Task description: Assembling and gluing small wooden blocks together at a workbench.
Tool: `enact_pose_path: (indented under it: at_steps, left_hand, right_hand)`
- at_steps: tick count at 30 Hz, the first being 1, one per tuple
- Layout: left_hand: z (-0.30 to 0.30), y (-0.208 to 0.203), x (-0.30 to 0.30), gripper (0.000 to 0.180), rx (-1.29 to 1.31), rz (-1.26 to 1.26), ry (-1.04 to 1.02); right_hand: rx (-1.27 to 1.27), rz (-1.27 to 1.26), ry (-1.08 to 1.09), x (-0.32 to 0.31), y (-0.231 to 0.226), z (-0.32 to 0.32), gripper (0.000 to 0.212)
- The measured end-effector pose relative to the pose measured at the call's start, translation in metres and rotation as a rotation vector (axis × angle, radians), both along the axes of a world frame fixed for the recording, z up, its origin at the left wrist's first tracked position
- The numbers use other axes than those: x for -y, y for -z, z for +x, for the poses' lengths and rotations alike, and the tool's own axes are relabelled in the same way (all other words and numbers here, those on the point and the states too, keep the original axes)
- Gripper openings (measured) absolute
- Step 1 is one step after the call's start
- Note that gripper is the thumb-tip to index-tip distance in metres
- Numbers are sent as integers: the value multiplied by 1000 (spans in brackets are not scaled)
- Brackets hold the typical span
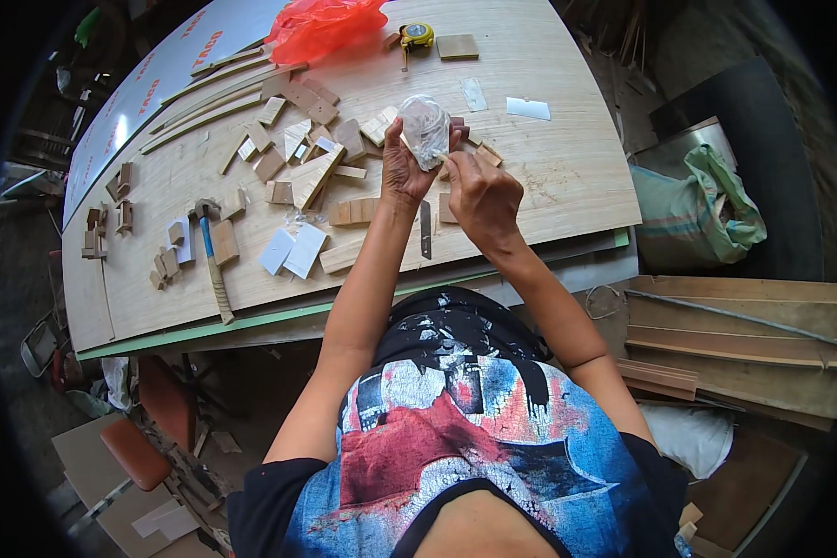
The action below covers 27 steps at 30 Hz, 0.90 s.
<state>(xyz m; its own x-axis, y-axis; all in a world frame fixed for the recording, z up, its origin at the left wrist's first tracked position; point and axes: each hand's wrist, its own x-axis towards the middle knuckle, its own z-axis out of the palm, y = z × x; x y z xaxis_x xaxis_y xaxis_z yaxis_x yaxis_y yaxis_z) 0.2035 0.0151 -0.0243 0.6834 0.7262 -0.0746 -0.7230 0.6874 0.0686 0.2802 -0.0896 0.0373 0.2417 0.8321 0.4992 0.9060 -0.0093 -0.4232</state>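
Note:
My left hand (pixel 405 169) is wrapped round a clear plastic bag (pixel 424 126) with pale contents I cannot make out. At the bag's lower end, the fingers of my right hand (pixel 482 193) are closed in a pinch beside its gathered neck. Just below the hands a dark flat metal strip (pixel 426 231) lies on the wooden board. Several wood offcuts (pixel 318 177) are scattered to the left of my left hand, with a light wood block (pixel 353 212) close to that wrist. Small reddish-brown pieces (pixel 459 128) show behind the bag.
A hammer (pixel 212 256) lies at the board's left front, near white cards (pixel 294 249). Long wood strips (pixel 205 107), a red plastic bag (pixel 325 28) and a yellow tape measure (pixel 417 35) lie farther back. A green sack (pixel 697 209) and stacked boards (pixel 735 325) stand on the right.

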Motion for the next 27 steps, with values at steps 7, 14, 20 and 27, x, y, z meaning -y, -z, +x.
enact_pose_path:
  at_steps: [7,14,20,27]
  left_hand:
    - [3,7,-1,49,-59,-30,-23]
    - [4,29,-3,61,-26,-31,-25]
    - [3,37,-5,62,58,-57,52]
    - [5,25,-8,47,113,-222,22]
  right_hand:
    - [127,16,-17,-5,9,3,7]
    - [-111,21,-84,-4,13,-1,9]
    - [-290,-208,-35,-5,13,2,13]
    - [-1312,-344,-140,-3,31,22,18]
